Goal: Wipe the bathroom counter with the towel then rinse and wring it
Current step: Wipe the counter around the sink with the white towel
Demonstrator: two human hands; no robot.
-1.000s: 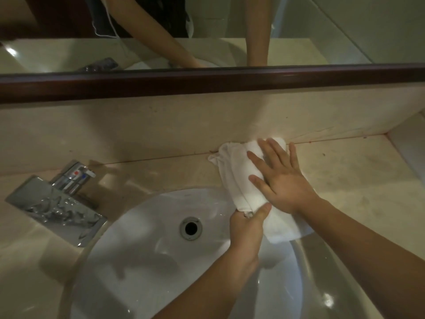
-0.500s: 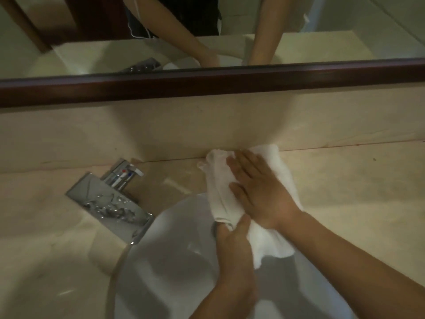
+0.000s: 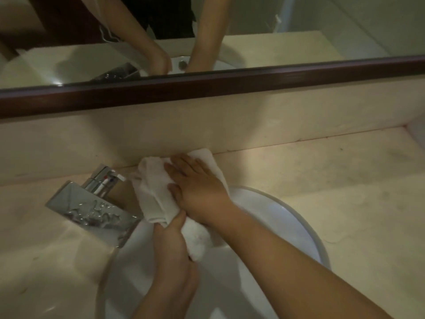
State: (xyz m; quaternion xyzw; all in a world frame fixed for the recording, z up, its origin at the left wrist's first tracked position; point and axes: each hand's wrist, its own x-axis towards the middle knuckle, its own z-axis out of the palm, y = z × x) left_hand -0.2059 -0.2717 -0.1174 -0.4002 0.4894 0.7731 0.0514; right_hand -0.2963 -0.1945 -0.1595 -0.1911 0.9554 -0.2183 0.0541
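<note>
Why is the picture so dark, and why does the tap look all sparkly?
Head view: the room light is low and yellowish, so the whole picture looks dim. The shiny metal faucet bounces that light back in bright patches. The right hand pressing the towel looks a little soft and blurry.

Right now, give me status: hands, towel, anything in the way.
Right hand flat, pressing towel on counter at the backsplash. Left hand grips towel's lower end over the sink. Faucet close on the towel's left.
</note>
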